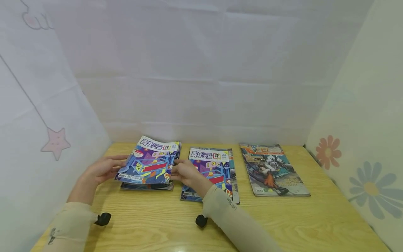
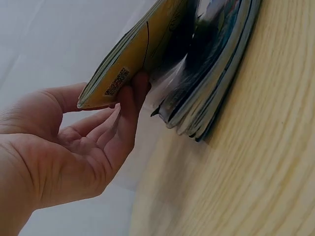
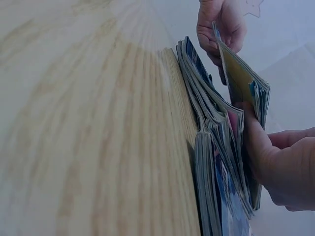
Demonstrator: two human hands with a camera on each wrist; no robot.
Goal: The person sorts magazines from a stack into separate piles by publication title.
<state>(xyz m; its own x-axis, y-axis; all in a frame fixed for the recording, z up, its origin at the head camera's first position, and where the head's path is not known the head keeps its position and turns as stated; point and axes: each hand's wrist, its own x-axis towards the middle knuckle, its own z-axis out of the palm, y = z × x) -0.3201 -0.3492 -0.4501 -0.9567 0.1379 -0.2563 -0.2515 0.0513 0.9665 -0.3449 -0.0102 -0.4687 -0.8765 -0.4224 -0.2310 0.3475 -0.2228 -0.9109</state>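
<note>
Both hands hold a purple-blue magazine (image 1: 148, 162) between them, tilted over a stack of magazines (image 1: 146, 187) at the left of the table. My left hand (image 1: 105, 168) grips its left edge. In the left wrist view, the fingers (image 2: 130, 110) lie under its yellow back cover (image 2: 123, 81), apart from the stacked magazines (image 2: 206, 93) below. My right hand (image 1: 187, 173) grips the opposite edge. From the right wrist, the thumb or a finger (image 3: 253, 130) shows between the raised magazine (image 3: 241, 78) and the pile (image 3: 206, 98) under it.
Just right of the hands lies a second pile, topped by a matching magazine (image 1: 217, 171), partly covered by my right forearm. Farther right lies a comic-style magazine (image 1: 270, 168). The wooden table (image 1: 151, 224) is bounded by a white cloth wall (image 1: 201, 87) behind and cloth at both sides.
</note>
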